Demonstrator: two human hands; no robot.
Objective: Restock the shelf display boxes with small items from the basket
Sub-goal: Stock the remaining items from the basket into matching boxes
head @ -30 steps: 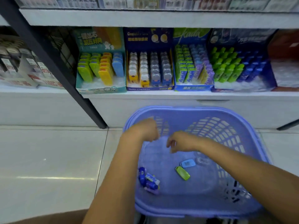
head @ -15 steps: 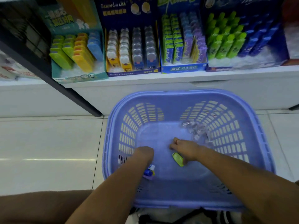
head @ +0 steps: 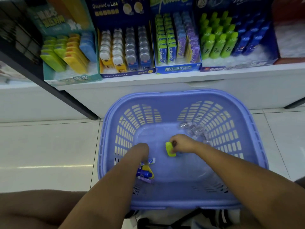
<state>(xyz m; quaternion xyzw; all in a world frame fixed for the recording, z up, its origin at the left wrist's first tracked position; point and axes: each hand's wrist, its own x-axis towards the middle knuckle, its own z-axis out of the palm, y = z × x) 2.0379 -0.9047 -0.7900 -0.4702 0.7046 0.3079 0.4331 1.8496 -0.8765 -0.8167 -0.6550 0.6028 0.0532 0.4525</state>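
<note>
A purple plastic basket (head: 181, 95) stands on the floor below the shelf. My right hand (head: 183, 143) is inside it, fingers pinched on a lime-green flat item (head: 170, 150) that is tipped up on its edge. My left hand (head: 140, 151) reaches down at the basket's left side, fingers curled onto a bunch of small blue, yellow and purple packs (head: 146, 173); the fingertips are hidden. Several small clear items (head: 193, 129) lie at the basket's far right. On the shelf, a teal display box (head: 72, 76) holds green, yellow and blue flat items like the one in my right hand.
Beside the teal box stand a dark blue box of bear-shaped items (head: 127, 73), a blue box of green and purple packs (head: 178, 68) and a box of green and blue bottles (head: 231, 47). A dark shelf post (head: 54, 90) slants down at the left. The floor is pale tile.
Both hands dropped from above the basket to its bottom. The right hand closed on the green item and tipped it up. The left hand settled onto the small packs. The view tilted down.
</note>
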